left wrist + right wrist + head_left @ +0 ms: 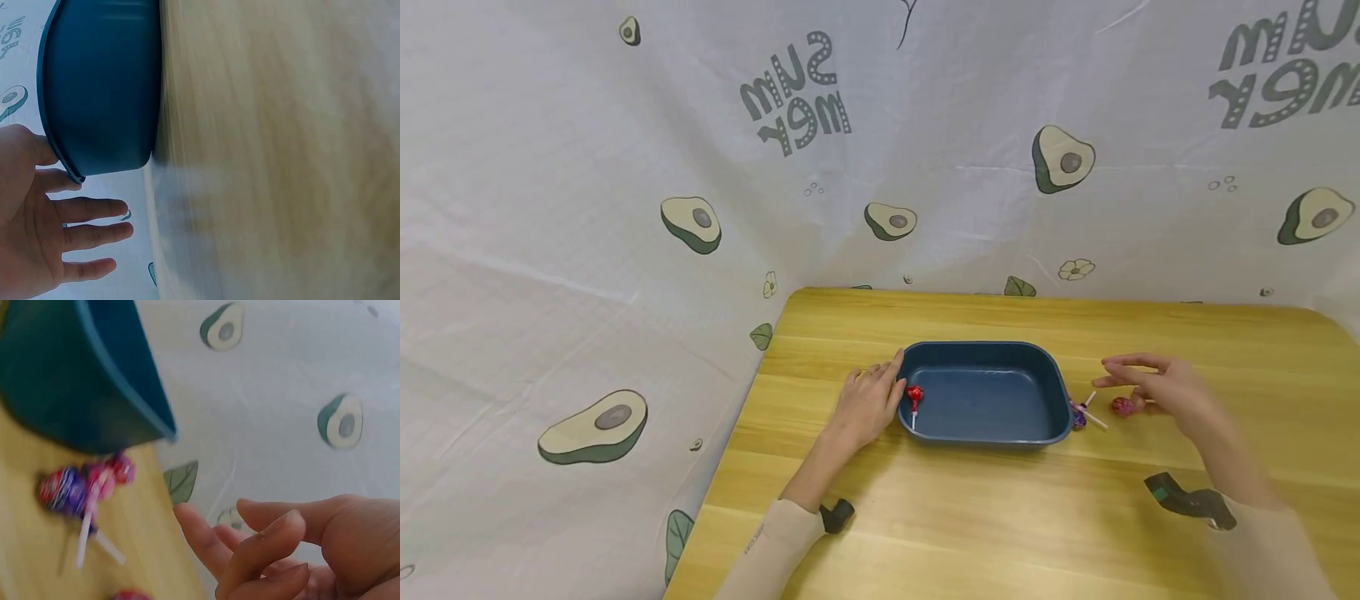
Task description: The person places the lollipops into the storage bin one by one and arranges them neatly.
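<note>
A dark blue rectangular bin (pixel 985 404) with rounded corners stands on the wooden table. My left hand (pixel 867 402) touches its left rim with thumb and index finger; the other fingers extend straight beside it in the left wrist view. Inside the bin, at its left end, lies a red lollipop (pixel 914 395). My right hand (pixel 1172 392) hovers right of the bin, fingers loosely bent and holding nothing. Under it, a pinkish-red lollipop (pixel 1123 407) lies on the table. Purple and pink wrapped lollipops (pixel 69 487) with white sticks lie against the bin's right side.
The light wooden table (pixel 970 517) extends around the bin. Behind it and to the left hangs a white curtain (pixel 925 150) printed with avocados and lettering. Dark wrist camera mounts (pixel 1187 502) sit on both forearms.
</note>
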Tool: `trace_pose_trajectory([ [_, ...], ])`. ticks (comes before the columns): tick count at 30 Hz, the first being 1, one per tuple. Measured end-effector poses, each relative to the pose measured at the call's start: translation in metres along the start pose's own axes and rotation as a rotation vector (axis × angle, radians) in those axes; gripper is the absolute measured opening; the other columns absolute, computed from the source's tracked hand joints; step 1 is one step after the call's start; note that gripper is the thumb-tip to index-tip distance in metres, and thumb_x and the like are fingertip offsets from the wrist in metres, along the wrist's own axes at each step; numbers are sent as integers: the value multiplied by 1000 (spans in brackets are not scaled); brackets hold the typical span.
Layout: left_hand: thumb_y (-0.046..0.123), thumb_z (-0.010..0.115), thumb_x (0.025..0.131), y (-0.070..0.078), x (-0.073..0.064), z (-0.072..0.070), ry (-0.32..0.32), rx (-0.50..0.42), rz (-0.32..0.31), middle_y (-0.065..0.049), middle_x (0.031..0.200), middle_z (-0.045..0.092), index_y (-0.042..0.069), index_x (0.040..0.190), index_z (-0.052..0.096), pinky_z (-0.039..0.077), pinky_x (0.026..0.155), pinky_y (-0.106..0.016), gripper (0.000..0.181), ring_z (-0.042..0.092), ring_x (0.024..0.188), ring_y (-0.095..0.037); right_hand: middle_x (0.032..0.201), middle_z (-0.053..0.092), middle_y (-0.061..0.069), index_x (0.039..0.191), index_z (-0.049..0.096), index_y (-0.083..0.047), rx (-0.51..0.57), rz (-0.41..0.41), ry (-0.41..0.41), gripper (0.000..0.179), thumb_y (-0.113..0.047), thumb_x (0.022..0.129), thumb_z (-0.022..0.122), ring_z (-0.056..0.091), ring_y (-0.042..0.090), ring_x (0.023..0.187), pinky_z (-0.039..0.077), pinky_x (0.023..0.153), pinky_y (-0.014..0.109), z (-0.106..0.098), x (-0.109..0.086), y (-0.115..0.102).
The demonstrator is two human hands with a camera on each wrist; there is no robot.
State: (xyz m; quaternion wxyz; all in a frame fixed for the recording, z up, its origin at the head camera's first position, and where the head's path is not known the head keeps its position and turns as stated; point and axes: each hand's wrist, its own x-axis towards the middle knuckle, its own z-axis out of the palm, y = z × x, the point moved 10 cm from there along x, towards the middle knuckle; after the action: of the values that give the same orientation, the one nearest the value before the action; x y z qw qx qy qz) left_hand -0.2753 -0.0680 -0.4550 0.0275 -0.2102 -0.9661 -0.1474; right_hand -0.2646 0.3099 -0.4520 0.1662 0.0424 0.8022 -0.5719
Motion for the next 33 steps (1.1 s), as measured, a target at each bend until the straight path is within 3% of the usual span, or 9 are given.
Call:
trace_pose_trajectory([
  [3,35,39,113,-1,0,0,1,3,-2,-10,150,60,13,163,33,43,116,-56,56,58,139,-31,79,71,-18,97,66,-47,-88,36,20,24,-27,107,58,45,4,55,31,52,27,-9,-7,19],
  [6,35,40,113,-2,-1,0,4,4,-6,-10,150,60,13,163,32,44,116,-56,56,58,138,-31,74,63,-13,109,72,-33,-172,55,41,13,-28,105,61,44,4,54,33,51,26,-15,-12,31],
  [10,34,41,113,-3,-2,0,11,2,-11,-10,150,60,13,163,33,44,115,-56,55,59,138,-32,76,73,-14,132,65,3,-230,51,62,43,-30,104,64,43,5,53,35,50,26,-18,-14,37],
  [13,34,41,113,-3,-2,0,14,0,-8,-10,149,61,13,163,34,44,115,-57,55,59,138,-32,68,70,-16,142,52,13,-270,67,84,63,-34,102,67,40,6,51,33,49,27,-19,-13,40],
  [16,34,40,113,-2,-2,0,17,1,-1,-11,148,62,13,163,35,45,114,-56,54,59,137,-32,60,55,-13,145,48,13,-355,84,117,72,-40,100,67,39,7,52,34,51,29,-22,-12,42],
  [18,34,40,113,-1,-2,0,17,5,2,-11,148,62,13,163,35,45,114,-56,54,59,137,-32,62,60,4,143,52,11,-463,75,142,71,-43,100,66,49,12,58,38,55,30,-27,-12,39],
  [22,35,39,113,-1,-2,0,20,8,1,-11,147,62,13,162,35,46,114,-56,54,60,137,-32,102,74,29,132,62,8,-695,4,179,64,-46,98,67,68,39,85,49,66,39,-29,-9,28],
  [26,34,40,113,-1,-1,0,24,10,1,-10,148,62,13,163,35,46,114,-56,54,60,137,-32,103,76,25,125,68,7,-813,-46,189,58,-42,95,73,68,49,96,49,68,42,-24,-6,21],
  [33,32,42,112,0,-1,-1,31,9,6,-10,148,62,13,162,35,47,113,-56,54,61,136,-32,106,73,30,121,69,7,-835,-67,175,45,-27,92,76,65,54,97,49,69,50,-19,-2,22],
])
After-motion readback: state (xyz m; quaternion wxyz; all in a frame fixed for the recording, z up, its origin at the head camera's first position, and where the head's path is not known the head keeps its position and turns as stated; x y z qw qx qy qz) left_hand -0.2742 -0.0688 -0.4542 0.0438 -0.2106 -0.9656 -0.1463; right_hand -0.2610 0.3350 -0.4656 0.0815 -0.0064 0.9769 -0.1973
